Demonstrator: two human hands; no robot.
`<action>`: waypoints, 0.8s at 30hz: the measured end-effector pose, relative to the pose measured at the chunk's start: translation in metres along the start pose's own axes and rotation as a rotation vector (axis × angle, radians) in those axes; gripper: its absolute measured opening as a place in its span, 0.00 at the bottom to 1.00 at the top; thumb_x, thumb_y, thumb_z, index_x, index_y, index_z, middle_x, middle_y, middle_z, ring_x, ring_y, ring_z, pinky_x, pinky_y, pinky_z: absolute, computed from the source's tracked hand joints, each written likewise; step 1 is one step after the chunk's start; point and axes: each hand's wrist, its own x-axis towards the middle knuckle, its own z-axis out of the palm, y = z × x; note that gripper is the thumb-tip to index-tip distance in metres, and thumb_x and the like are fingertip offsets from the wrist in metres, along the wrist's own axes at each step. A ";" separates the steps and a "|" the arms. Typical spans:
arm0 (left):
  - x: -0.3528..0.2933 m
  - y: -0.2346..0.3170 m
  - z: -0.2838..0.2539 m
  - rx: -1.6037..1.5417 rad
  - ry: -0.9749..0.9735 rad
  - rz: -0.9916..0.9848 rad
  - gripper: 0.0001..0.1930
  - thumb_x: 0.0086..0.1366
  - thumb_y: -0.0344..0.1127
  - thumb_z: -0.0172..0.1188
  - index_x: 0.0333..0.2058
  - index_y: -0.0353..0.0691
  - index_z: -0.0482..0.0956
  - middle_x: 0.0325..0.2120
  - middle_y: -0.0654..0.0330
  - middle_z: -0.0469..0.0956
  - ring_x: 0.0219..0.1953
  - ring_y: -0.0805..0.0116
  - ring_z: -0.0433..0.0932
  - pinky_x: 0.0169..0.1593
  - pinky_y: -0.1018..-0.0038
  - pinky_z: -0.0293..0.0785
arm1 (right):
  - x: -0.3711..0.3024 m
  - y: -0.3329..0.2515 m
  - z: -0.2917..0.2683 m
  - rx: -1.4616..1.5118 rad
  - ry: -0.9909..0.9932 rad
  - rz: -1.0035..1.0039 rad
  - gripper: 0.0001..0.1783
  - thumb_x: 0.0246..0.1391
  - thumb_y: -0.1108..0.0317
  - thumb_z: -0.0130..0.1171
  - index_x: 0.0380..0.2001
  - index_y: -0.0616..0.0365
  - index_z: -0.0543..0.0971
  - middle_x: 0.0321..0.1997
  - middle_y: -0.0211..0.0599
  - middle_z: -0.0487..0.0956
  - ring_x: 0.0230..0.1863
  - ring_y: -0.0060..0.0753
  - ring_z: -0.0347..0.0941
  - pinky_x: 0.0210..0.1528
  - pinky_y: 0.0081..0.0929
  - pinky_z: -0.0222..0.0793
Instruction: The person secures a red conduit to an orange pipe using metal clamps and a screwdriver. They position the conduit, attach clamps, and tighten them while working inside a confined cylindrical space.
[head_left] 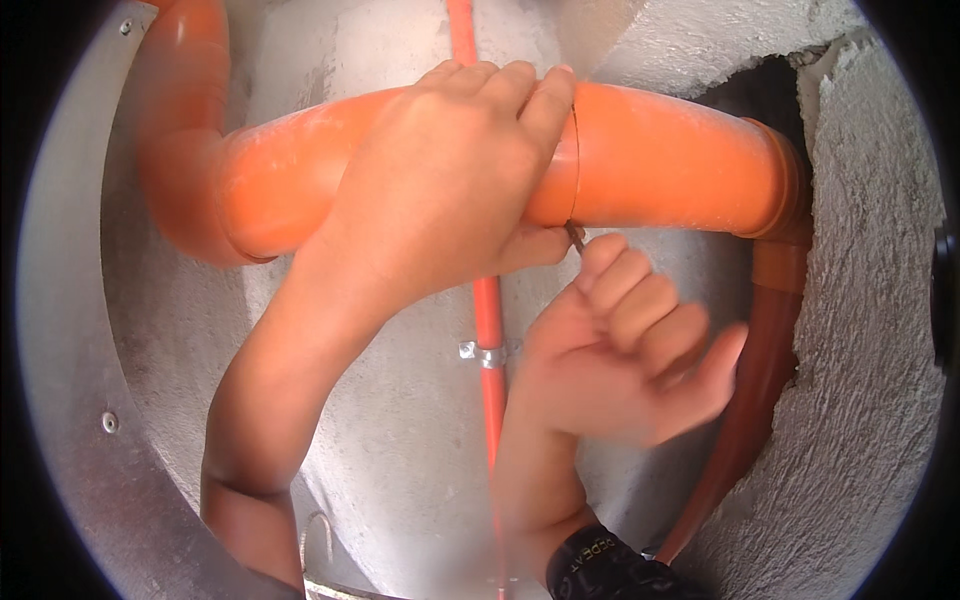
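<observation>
A wide orange drain pipe [660, 160] runs across the upper middle. My left hand [450, 165] is wrapped over it from above, fingers on its top and thumb below. Just right of those fingertips, a thin dark wire [577, 165] circles the pipe. Its twisted, brownish end [574, 236] sticks out under the pipe, between my left thumb and my right hand. My right hand [630, 350] is curled, palm partly turned up, with its index finger side closed at the wire end. The right thumb is stretched away to the right and slightly blurred.
A thin red conduit [488, 315] in a metal clamp [489, 355] passes behind the pipe. On the right is a rough plastered wall [860, 300] with a broken dark opening [770, 85]. A darker reddish pipe [750, 370] drops beside it. Curved sheet metal [70, 400] lines the left.
</observation>
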 end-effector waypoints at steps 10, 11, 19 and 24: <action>-0.006 0.002 -0.001 0.076 -0.039 0.081 0.53 0.44 0.46 0.80 0.68 0.32 0.66 0.59 0.47 0.76 0.60 0.48 0.76 0.63 0.58 0.74 | 0.004 0.007 -0.022 -0.142 -0.429 -0.184 0.38 0.68 0.30 0.39 0.17 0.50 0.54 0.16 0.26 0.53 0.20 0.29 0.46 0.29 0.33 0.42; -0.007 0.001 0.000 0.090 -0.021 0.106 0.53 0.44 0.47 0.79 0.68 0.32 0.66 0.60 0.48 0.76 0.60 0.48 0.76 0.65 0.58 0.73 | 0.009 0.006 -0.023 -0.031 -0.401 -0.142 0.36 0.68 0.32 0.39 0.16 0.49 0.53 0.15 0.26 0.52 0.19 0.28 0.44 0.28 0.32 0.41; -0.013 0.001 0.008 0.148 0.017 0.122 0.52 0.45 0.47 0.78 0.67 0.30 0.66 0.59 0.47 0.75 0.60 0.48 0.75 0.66 0.58 0.72 | 0.031 0.000 -0.023 0.450 -0.087 0.124 0.29 0.66 0.44 0.39 0.14 0.42 0.47 0.12 0.21 0.42 0.16 0.24 0.31 0.24 0.31 0.33; -0.012 0.000 0.006 0.138 0.034 0.126 0.51 0.46 0.48 0.77 0.66 0.28 0.68 0.59 0.46 0.75 0.59 0.48 0.75 0.66 0.57 0.72 | 0.029 -0.005 -0.015 0.285 -0.086 0.130 0.30 0.64 0.44 0.40 0.13 0.42 0.47 0.11 0.22 0.42 0.16 0.24 0.31 0.23 0.31 0.33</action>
